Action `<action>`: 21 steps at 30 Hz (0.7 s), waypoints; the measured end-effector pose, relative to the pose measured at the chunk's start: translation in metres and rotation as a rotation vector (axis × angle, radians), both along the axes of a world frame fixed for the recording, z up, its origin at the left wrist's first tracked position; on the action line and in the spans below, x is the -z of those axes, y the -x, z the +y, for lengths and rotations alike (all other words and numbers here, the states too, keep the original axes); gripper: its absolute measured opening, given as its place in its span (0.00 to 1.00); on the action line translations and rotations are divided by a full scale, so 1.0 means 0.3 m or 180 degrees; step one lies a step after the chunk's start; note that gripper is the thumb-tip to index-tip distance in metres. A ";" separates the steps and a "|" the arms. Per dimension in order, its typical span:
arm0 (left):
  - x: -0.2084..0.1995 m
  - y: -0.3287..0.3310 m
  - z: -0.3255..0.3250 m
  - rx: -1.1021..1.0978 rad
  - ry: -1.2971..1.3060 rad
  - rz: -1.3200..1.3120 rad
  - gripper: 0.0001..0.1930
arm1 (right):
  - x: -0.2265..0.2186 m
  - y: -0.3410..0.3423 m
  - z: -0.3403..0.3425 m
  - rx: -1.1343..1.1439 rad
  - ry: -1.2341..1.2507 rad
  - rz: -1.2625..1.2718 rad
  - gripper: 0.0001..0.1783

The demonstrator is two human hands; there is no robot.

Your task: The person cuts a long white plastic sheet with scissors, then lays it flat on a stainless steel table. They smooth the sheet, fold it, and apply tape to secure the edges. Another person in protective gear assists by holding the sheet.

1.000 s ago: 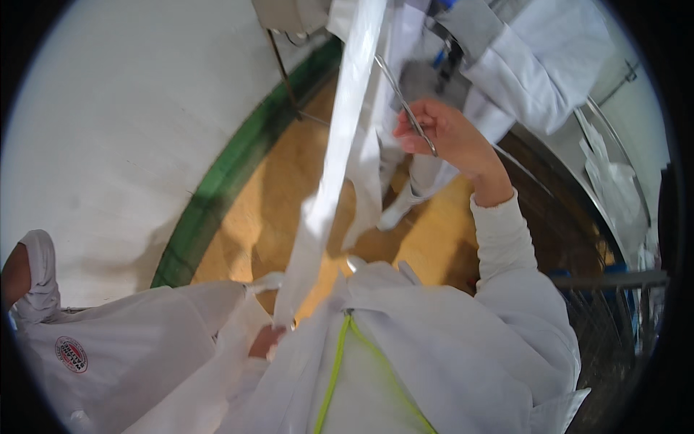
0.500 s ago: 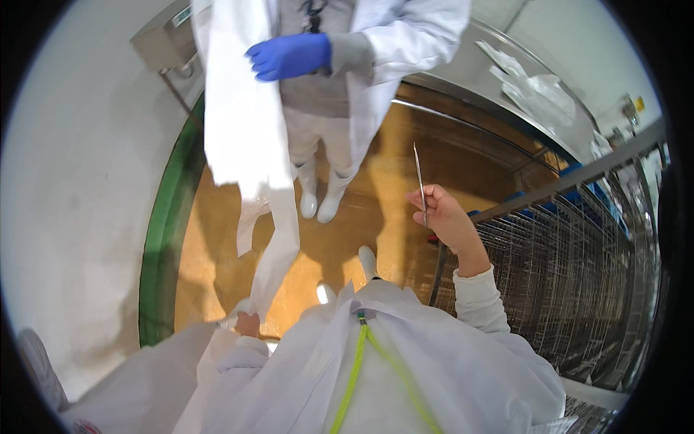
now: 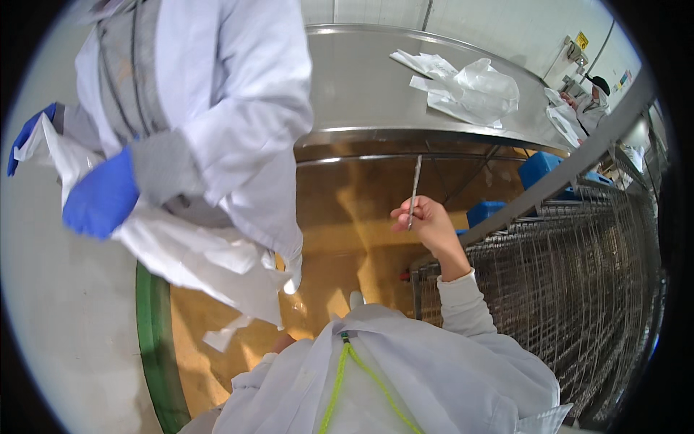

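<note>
My right hand (image 3: 425, 223) pinches a thin silver metal rod (image 3: 416, 189) near its lower end, and the rod points up and away from me. What the rod is exactly, I cannot make out. Of my left hand (image 3: 283, 343) only a small patch shows beside my white coat; its fingers are hidden. Ahead on the left, a person in a white coat (image 3: 253, 94) and blue gloves (image 3: 105, 195) holds a crumpled white plastic sheet (image 3: 191, 246), which hangs down toward my left side.
A stainless steel table (image 3: 354, 79) stretches across the far side, with white plastic sheets (image 3: 473, 90) lying on it. Metal wire racks (image 3: 549, 289) stand close on my right. Blue crates (image 3: 541, 170) sit behind them. A green kerb (image 3: 155, 340) runs along the left wall. Another person (image 3: 594, 105) is far right.
The person ahead has come closer and moved left, turning with the white sheet. A strip of it no longer reaches my left hand, which is now mostly hidden. My right hand still holds the rod.
</note>
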State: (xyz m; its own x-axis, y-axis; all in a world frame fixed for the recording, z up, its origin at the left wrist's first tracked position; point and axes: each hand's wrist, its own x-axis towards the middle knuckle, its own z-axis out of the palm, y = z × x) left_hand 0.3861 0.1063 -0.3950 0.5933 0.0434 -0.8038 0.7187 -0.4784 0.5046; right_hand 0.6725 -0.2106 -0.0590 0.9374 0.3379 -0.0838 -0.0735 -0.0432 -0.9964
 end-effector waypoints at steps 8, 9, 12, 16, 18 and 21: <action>-0.121 -0.491 -0.181 0.0567 0.0266 -0.0198 0.23 | 0.032 -0.354 -0.011 -0.0579 0.0289 0.0378 0.22; -0.152 -0.565 -0.199 0.0641 0.0280 -0.0288 0.23 | 0.054 -0.410 -0.016 -0.0499 0.0166 0.0435 0.22; -0.294 -0.807 -0.237 0.0845 0.0201 -0.0628 0.24 | 0.090 -0.586 0.002 -0.0306 -0.0287 0.0524 0.22; -0.543 -1.105 -0.242 0.0724 -0.0258 -0.1037 0.24 | -0.014 -0.771 0.059 -0.0522 -0.0259 0.0242 0.19; -0.618 -1.234 -0.236 0.0514 -0.0222 -0.1313 0.23 | -0.028 -0.860 0.094 -0.0774 0.0003 0.0000 0.17; -0.646 -1.392 -0.192 0.0634 0.0064 -0.1560 0.25 | -0.044 -0.964 0.136 -0.0790 0.0104 0.0315 0.19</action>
State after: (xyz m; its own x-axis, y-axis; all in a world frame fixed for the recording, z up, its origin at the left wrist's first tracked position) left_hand 0.8038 0.0488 -0.2012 0.8949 -0.1211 -0.4295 0.2922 -0.5685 0.7691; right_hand 0.9617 -0.1698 -0.0457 0.8129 0.5520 -0.1857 -0.1536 -0.1042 -0.9826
